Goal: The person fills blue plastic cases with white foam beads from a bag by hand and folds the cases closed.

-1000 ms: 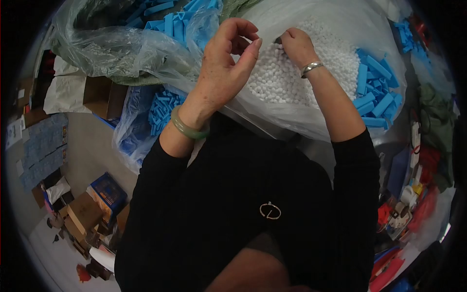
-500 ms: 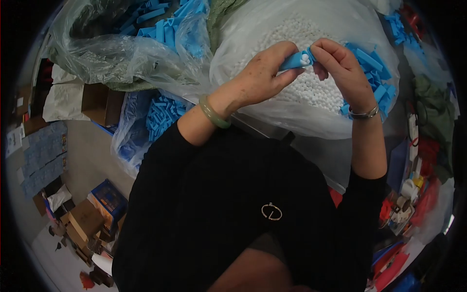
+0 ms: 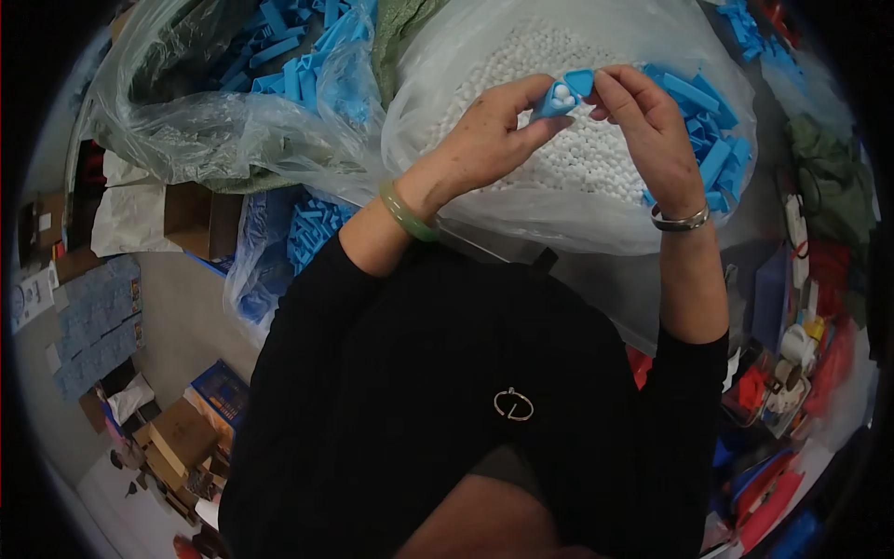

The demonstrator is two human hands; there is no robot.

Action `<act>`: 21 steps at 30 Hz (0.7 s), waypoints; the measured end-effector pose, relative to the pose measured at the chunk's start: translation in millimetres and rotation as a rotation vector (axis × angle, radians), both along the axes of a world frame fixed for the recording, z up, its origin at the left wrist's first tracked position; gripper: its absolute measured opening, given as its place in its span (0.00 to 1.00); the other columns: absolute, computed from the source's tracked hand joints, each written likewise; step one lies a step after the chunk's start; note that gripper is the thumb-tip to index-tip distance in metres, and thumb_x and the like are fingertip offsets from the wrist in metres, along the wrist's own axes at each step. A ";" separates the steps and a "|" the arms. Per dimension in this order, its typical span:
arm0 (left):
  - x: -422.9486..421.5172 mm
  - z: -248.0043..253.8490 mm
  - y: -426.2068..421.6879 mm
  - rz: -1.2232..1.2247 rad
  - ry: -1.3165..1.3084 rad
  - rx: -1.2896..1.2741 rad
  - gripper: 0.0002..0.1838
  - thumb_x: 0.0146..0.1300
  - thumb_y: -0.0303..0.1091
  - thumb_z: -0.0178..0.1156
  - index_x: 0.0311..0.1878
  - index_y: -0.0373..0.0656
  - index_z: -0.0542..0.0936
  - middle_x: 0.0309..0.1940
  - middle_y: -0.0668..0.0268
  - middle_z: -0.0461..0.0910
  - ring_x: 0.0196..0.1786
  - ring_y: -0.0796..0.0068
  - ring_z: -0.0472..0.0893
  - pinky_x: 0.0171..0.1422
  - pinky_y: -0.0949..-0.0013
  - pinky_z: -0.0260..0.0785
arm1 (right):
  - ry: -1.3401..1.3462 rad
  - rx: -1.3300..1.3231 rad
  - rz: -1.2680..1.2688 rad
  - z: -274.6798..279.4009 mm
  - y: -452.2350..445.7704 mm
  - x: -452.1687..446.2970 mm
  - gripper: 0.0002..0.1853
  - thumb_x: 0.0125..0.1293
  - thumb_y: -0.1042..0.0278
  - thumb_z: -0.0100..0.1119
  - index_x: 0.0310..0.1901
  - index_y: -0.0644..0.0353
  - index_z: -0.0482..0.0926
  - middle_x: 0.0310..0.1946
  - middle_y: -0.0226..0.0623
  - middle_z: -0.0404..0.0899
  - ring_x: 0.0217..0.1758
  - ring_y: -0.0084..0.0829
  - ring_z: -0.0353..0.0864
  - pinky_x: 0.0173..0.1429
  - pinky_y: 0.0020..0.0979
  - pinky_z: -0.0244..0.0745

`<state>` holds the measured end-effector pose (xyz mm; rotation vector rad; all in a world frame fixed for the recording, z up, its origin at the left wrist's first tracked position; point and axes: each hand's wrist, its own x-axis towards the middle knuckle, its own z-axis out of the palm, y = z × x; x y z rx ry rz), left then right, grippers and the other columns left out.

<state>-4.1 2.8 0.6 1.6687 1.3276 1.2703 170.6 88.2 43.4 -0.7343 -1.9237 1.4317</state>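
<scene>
Between the thumb and fingers of my left hand is a blue triangular tube, its end open toward the right with white balls showing inside. My right hand pinches a small blue triangular cap just beside the tube's open end. Whether cap and tube touch is unclear. Both hands are above a large clear plastic bag that holds a heap of small white balls. At the heap's right side lie several blue tubes.
Another plastic bag with blue pieces spreads at upper left. Below it a smaller bag holds small blue parts. Cardboard boxes and a blue crate stand at lower left. Mixed items crowd the right edge.
My left hand has come right, now holding a blue tube. My right hand left the white balls and holds a blue cap. Since half a second ago, the tube's open end shows more clearly.
</scene>
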 end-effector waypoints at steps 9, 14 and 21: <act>-6.3 -2.6 1.5 0.117 0.201 0.103 0.16 0.63 0.32 0.66 0.53 0.40 0.78 0.42 0.59 0.82 0.44 0.66 0.80 0.48 0.69 0.71 | -0.133 -0.047 -0.109 -21.0 -2.7 19.3 0.12 0.74 0.65 0.54 0.49 0.66 0.79 0.43 0.31 0.81 0.47 0.21 0.77 0.52 0.24 0.73; -16.6 -9.6 4.9 0.141 0.374 0.165 0.14 0.57 0.27 0.64 0.47 0.44 0.78 0.41 0.61 0.79 0.47 0.56 0.77 0.52 0.59 0.70 | -0.121 -0.014 -0.148 -24.2 -4.1 18.2 0.12 0.74 0.66 0.54 0.50 0.66 0.78 0.44 0.31 0.81 0.47 0.21 0.78 0.52 0.24 0.73; -13.2 1.9 5.9 0.126 0.402 0.293 0.14 0.55 0.25 0.64 0.45 0.45 0.78 0.39 0.63 0.78 0.45 0.56 0.76 0.50 0.58 0.70 | -0.159 -0.002 -0.161 -29.1 -7.8 22.2 0.12 0.73 0.67 0.55 0.50 0.66 0.78 0.43 0.30 0.80 0.46 0.20 0.77 0.52 0.24 0.73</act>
